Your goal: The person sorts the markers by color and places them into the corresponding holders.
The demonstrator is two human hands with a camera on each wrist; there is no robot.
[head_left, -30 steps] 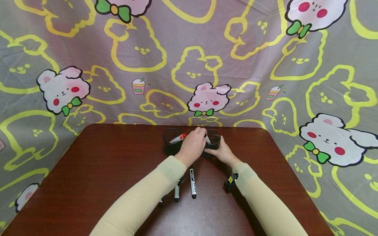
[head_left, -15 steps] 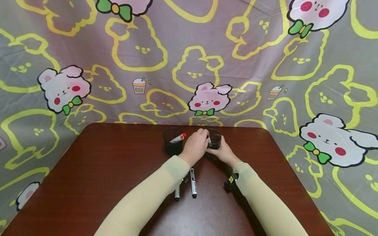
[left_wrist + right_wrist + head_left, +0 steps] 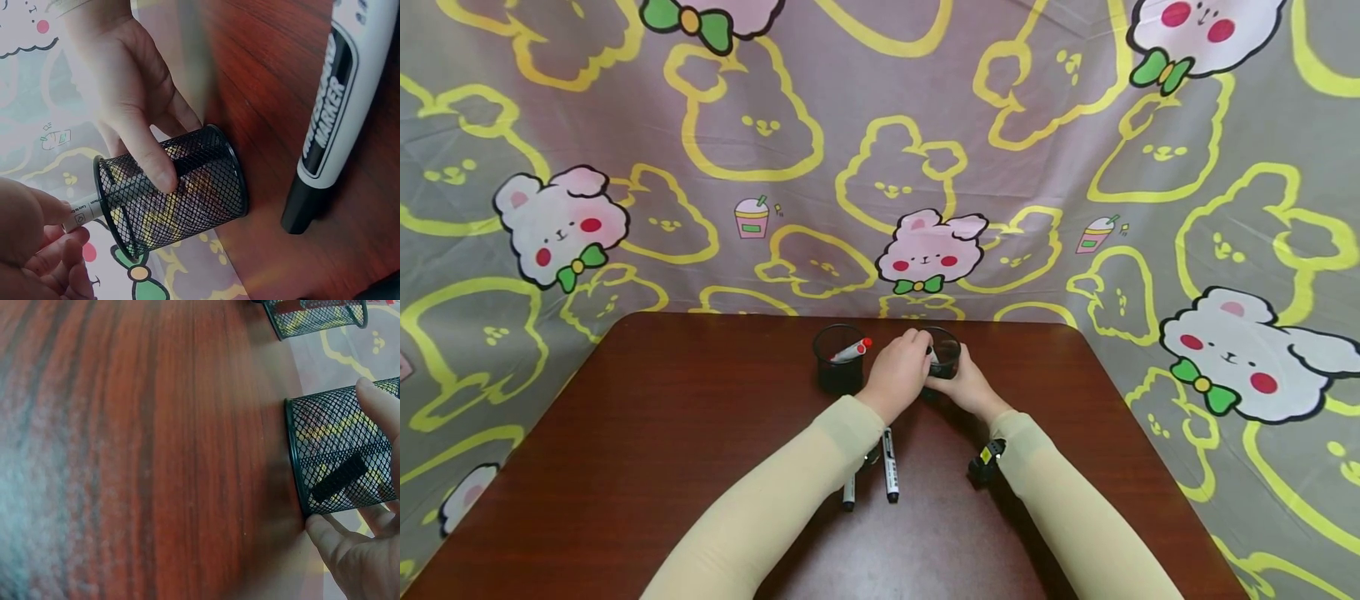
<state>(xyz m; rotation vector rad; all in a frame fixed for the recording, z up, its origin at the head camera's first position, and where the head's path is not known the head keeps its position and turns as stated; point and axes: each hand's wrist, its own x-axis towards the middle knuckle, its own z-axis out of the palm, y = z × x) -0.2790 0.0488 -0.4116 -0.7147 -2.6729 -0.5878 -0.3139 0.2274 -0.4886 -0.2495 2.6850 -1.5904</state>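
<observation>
My left hand (image 3: 895,375) is at the rim of the right-hand black mesh pen cup (image 3: 181,194). Between thumb and fingers it pinches the end of a white marker (image 3: 85,214), whose other part reaches down inside the cup. My right hand (image 3: 973,387) grips this same cup from the right side, thumb (image 3: 153,159) lying across the mesh. Through the wall in the right wrist view a dark marker cap (image 3: 340,477) shows near the cup's base.
Left of the hands stands a second mesh cup (image 3: 838,377) holding red-capped marker (image 3: 850,352). A black-capped whiteboard marker (image 3: 891,467) lies on the brown table (image 3: 700,400), and another marker (image 3: 849,493) is partly hidden by the left sleeve. A patterned cloth (image 3: 820,200) hangs behind.
The left hand has shifted slightly right over the cup's rim, then stayed almost still. A dark object on the table is now covered by the left sleeve. The right hand keeps its place.
</observation>
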